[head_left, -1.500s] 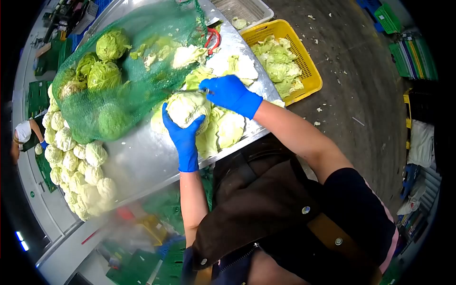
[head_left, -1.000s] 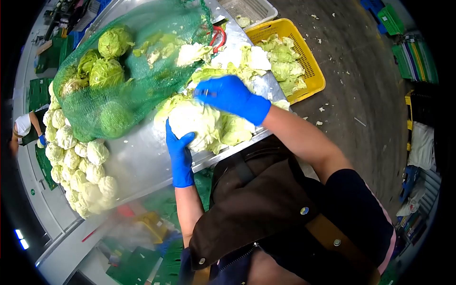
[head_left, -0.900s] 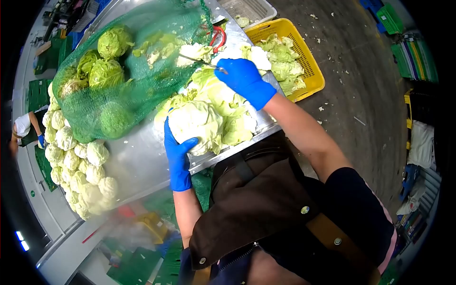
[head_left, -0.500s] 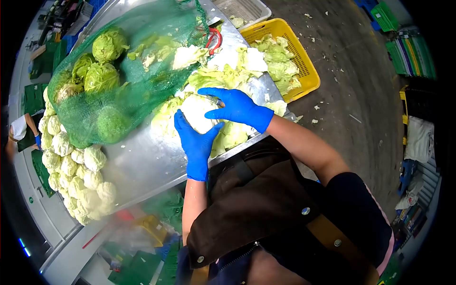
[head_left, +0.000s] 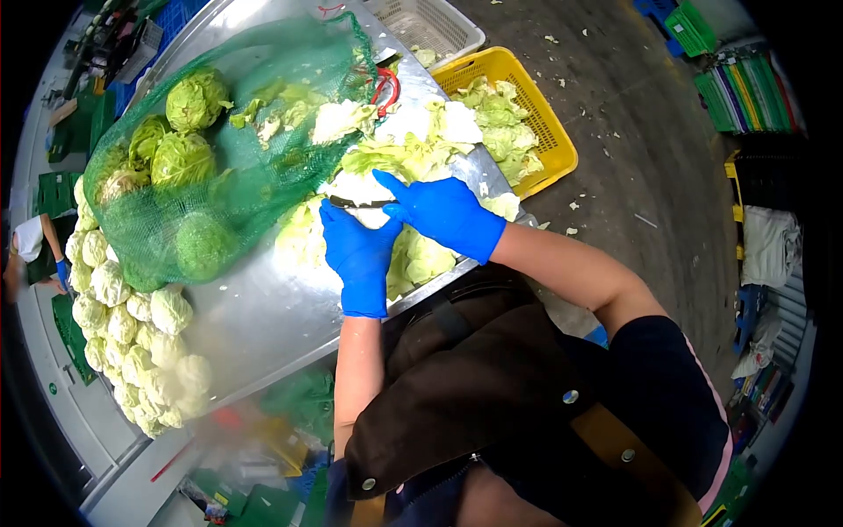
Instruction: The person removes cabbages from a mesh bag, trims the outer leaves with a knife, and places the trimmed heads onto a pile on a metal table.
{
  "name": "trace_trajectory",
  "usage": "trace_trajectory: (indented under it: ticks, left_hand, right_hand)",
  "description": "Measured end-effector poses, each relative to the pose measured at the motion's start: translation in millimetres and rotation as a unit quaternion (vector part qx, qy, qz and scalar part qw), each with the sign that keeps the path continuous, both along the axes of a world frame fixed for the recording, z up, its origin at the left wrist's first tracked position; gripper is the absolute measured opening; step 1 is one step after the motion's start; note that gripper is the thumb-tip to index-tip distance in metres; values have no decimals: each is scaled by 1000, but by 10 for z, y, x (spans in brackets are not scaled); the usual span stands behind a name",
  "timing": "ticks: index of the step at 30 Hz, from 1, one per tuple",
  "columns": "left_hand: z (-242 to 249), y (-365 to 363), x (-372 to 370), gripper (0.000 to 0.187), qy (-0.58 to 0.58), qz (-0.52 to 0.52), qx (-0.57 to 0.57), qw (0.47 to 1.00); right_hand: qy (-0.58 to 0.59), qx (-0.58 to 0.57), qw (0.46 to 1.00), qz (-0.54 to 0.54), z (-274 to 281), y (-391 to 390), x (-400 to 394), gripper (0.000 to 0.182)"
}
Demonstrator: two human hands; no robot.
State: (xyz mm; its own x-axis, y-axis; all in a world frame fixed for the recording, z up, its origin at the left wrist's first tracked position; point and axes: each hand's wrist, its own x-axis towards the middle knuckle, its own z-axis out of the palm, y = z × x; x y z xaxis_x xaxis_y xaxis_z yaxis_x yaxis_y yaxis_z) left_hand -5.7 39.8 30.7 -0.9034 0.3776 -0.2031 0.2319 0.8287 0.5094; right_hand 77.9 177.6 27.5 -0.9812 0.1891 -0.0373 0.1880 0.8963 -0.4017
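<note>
A pale, trimmed cabbage rests on loose leaves near the table's right edge. My left hand, in a blue glove, is closed on the near side of the cabbage. In my right hand, also gloved in blue, is a knife whose dark blade lies across the cabbage between my hands. Its handle is hidden by my fingers. Loose cabbage leaves spread around and beneath the cabbage. Beyond, a green net bag holds several whole green cabbages.
Trimmed cabbages are piled along the left end of the metal table. Off its right edge stand a yellow crate of leaves and a white crate. Another person's arm shows at far left.
My hands have come closer together over the cabbage, and the knife blade, mostly hidden before, now shows across it. The view has shifted slightly.
</note>
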Motion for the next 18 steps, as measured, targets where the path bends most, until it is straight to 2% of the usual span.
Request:
trace_trajectory:
  ticks: [2,3,4,5,6,8,11,12,14,15,16,17,18]
  left_hand:
    - [22,24,41,115,23,-7,-19,1000]
    - [-4,29,111,115,58,-17,-33,998]
    - [-13,45,190,114,94,-29,-45,994]
    - [80,52,304,115,72,-31,-34,996]
    - [-55,-26,415,118,108,-33,-38,993]
    - [-159,-153,405,120,95,-10,35,995]
    - [-283,-454,380,120,77,-32,130,988]
    - [-286,-552,409,119,67,-35,171,982]
    - [-296,-697,498,117,41,-38,255,965]
    - [-305,-724,539,108,57,-44,278,958]
    - [-308,-726,550,104,70,-44,266,961]
    - [-311,-707,542,100,82,-44,253,963]
    - [-311,-671,542,96,93,-43,241,965]
  right_hand:
    - [-21,20,1000,2,73,-2,-36,52]
    - [18,-91,994,-55,-113,17,-96,40]
    - [57,-199,972,-113,-310,106,-195,37]
    - [61,-74,987,-132,-308,254,-319,40]
    - [-15,-80,991,-105,-404,407,-380,40]
    - [35,-99,990,-92,-389,404,-329,37]
    - [49,-95,987,-119,-374,364,-274,36]
    - [34,-129,983,-130,-511,440,-283,38]
    - [52,-159,967,-191,-680,543,-247,40]
    - [31,-185,960,-209,-632,586,-213,47]
    - [103,-115,968,-196,-590,554,-191,49]
    - [40,-110,975,-188,-509,565,-130,50]
    - [-24,-103,978,-179,-123,504,-60,52]
